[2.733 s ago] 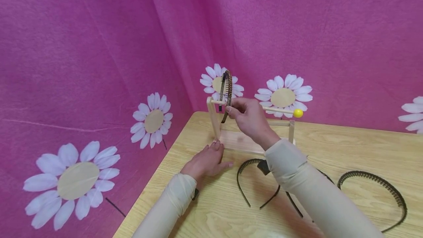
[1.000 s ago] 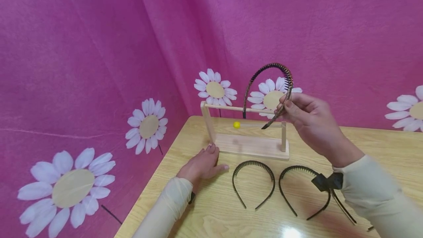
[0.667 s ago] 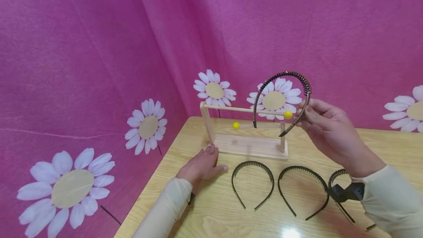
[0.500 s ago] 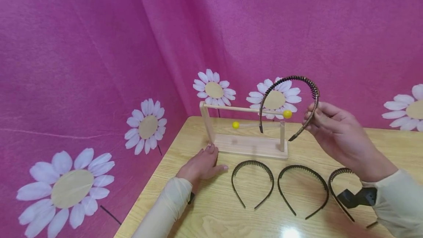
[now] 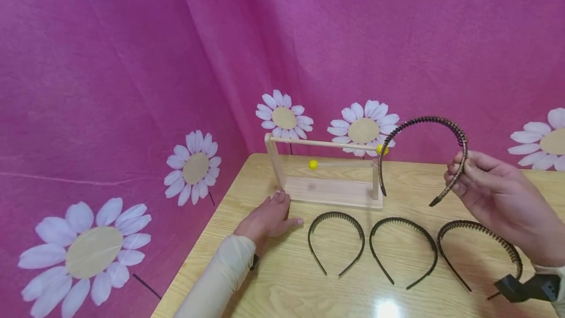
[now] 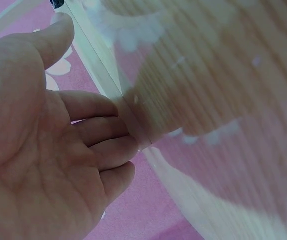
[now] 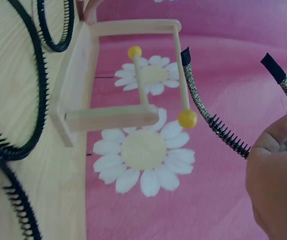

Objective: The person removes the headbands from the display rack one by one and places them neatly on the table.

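Note:
My right hand (image 5: 503, 188) pinches a dark, glittery toothed headband (image 5: 423, 120) by one leg, tips pointing down. It is held in the air to the right of a wooden stand (image 5: 331, 195). In the head view the band's left leg overlaps the yellow ball (image 5: 383, 149) ending the stand's upper rod (image 5: 322, 143). A lower rod ends in another yellow ball (image 5: 313, 164). My left hand (image 5: 267, 220) lies with extended fingers touching the left end of the stand's base; the left wrist view shows its palm (image 6: 48, 150) holding nothing.
Three dark toothed headbands lie in a row on the wooden table: the left headband (image 5: 363, 239), the middle headband (image 5: 434, 249) and the right headband (image 5: 454, 269). A pink cloth with daisies (image 5: 397, 38) hangs behind and to the left.
My right hand has drawn the glittery headband from around the upper rod, near the left post, rightward to beyond the rod's yellow end. My left hand has stayed at the base.

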`<state>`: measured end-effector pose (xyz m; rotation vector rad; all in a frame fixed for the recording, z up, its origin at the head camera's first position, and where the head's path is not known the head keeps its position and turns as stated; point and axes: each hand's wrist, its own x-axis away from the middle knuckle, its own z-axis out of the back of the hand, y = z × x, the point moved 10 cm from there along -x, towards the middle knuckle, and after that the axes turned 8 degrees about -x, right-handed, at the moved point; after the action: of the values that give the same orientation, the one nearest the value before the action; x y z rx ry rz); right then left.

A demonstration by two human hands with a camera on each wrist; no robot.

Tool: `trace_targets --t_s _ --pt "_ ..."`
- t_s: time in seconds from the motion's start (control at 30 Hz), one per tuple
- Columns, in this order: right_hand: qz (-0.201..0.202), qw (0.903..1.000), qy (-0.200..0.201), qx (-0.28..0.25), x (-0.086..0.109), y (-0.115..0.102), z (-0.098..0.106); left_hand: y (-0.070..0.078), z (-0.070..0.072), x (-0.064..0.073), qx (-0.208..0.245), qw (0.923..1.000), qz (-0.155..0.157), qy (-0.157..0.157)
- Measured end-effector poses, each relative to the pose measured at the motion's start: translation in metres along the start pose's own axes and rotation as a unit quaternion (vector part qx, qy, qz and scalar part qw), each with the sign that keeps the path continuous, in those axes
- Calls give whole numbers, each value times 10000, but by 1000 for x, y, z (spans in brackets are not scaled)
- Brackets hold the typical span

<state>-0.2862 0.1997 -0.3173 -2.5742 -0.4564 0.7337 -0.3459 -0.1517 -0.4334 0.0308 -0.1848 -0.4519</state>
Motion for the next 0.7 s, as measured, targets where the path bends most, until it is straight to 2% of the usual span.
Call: trace_targets --t_s 0.13,0.33,0.57,0.7 --pt "-18 9999 -43 -157 12 -5 9 4 4 1 -179 9996 -147 184" --pt "46 9979 -210 -615 32 -13 23 5 4 0 -183 9994 -179 239" --pt "66 9843 -921 -1503 49 -22 29 2 0 1 -59 9999 -46 77" --pt "157 9790 -1041 -1745 61 -28 39 0 0 1 23 10000 32 -8"
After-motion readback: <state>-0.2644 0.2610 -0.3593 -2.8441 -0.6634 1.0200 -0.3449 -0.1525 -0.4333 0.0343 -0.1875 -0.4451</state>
